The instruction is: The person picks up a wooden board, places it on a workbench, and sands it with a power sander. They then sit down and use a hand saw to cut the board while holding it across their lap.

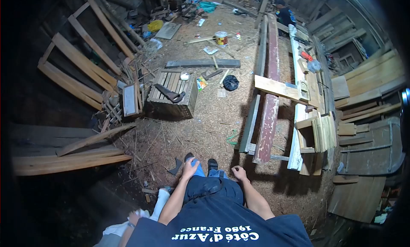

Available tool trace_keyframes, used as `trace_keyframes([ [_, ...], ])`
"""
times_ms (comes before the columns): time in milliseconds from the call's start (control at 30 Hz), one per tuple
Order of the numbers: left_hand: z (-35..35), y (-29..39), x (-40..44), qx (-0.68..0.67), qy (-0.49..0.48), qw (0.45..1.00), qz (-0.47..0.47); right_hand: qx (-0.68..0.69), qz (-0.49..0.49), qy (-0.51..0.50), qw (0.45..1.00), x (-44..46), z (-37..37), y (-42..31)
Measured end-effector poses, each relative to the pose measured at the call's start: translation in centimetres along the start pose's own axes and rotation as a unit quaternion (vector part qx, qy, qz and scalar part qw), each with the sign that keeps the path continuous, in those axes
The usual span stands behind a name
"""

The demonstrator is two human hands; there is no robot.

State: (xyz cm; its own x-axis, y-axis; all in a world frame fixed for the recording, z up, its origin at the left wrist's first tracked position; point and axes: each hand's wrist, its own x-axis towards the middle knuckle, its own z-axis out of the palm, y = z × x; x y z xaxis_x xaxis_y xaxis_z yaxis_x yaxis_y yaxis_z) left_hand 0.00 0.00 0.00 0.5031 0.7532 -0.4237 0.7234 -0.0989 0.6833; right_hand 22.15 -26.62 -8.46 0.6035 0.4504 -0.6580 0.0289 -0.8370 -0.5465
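Note:
My left hand (190, 166) is in front of my left thigh, over the blue cloth on my leg. Its fingers are loosely bent and apart, with nothing visible in them. My right hand (240, 173) hangs beside my right leg, fingers loosely curled and slightly apart, also bare. Nearest to it on the right are the lower ends of a long, worn red beam (268, 131) and a white beam (295, 155). A handsaw (170, 94) lies on a slatted wooden crate (188, 107) ahead on the left.
Pale boards (322, 134) and a light plank (277, 89) rest on the beams. Wooden frames (81, 63) lean at left. A black plastic bag (230, 82) and a bucket (221, 38) sit on the shavings-strewn floor. One person (284, 14) is at the far right, another person's white clothing (160, 204) at lower left.

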Motion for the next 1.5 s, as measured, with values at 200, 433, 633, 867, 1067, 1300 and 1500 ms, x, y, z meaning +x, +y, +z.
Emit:
trace_keyframes([
  [200, -1.4, -11.3, 3.6, -0.103, 0.088, 0.987, -0.090, -0.052, -0.066, -0.037, 0.996, 3.4, 1.6, -12.2],
  [433, -11.7, -13.2, 7.9, -0.157, 0.169, 0.967, -0.106, -0.123, -0.113, 0.008, 0.986, 7.9, 7.6, -24.8],
  [633, -27.1, -17.6, 14.3, -0.195, 0.297, 0.912, -0.204, 0.005, -0.231, -0.050, 0.972, 10.8, 17.8, -41.1],
  [867, -38.2, -21.7, 18.3, -0.016, 0.530, 0.846, -0.060, -0.020, -0.300, -0.087, 0.950, 9.5, 27.2, -59.8],
  [1067, -45.4, -26.6, 21.3, -0.384, 0.374, 0.844, -0.026, 0.021, -0.355, -0.158, 0.921, 10.6, 34.3, -69.3],
  [1300, -57.2, -26.6, 22.0, -0.312, 0.449, 0.837, -0.020, 0.051, -0.361, -0.271, 0.891, 12.2, 42.1, -78.9],
  [1500, -70.7, -26.6, 19.7, -0.056, 0.553, 0.831, -0.041, -0.034, -0.473, -0.324, 0.819, 13.0, 49.6, -87.2],
])
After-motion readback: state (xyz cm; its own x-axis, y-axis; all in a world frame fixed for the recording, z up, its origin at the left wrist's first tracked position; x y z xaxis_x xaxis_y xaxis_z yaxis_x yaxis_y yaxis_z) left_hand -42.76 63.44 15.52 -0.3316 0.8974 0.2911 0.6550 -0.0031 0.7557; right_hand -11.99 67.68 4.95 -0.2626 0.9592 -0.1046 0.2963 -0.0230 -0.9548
